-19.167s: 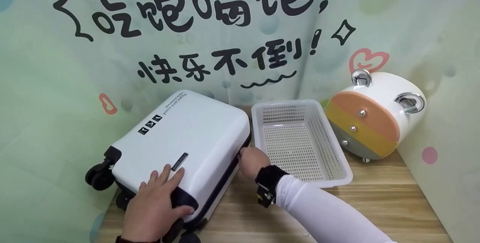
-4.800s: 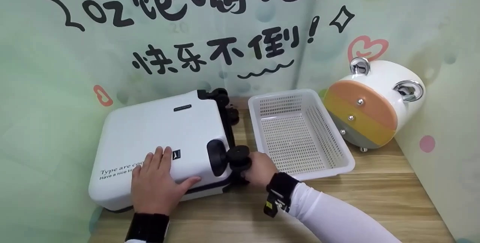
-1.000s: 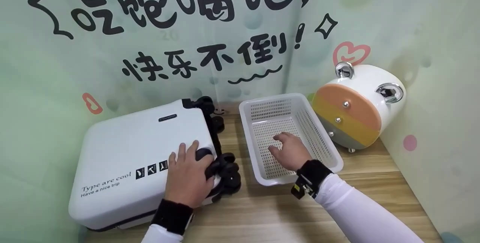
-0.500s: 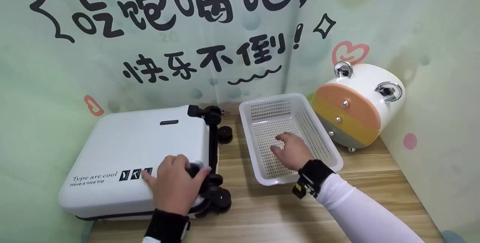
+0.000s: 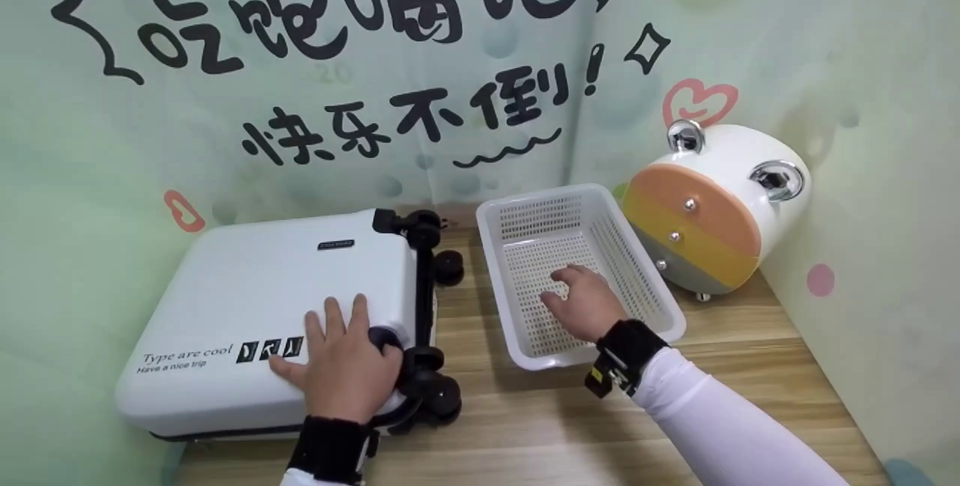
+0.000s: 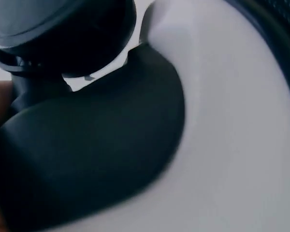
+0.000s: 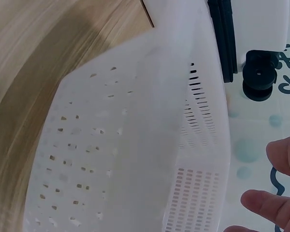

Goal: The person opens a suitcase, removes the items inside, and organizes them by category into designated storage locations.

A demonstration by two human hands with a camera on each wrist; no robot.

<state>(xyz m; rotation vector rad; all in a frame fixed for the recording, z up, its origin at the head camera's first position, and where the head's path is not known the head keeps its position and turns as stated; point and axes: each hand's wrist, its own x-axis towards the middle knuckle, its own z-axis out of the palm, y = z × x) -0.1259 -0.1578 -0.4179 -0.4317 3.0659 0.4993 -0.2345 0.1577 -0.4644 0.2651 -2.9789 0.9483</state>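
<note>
White suitcase [image 5: 255, 283] lies flat on the wooden table [image 5: 555, 433], wheels [image 5: 442, 396] facing the white basket [image 5: 495, 276], gap between; my left hand [image 5: 345, 370] rests on its near wheel-end corner, fingers spread over the shell, thumb by the dark corner guard [image 5: 386, 337]; no pinch visible; my right hand [image 5: 589, 306] is over the basket, fingers apart, loosely bent, holding nothing; can't tell if it touches; I read the step as steadying the suitcase in position; next move likely calls for lifting the left hand off without dragging the case.
</note>
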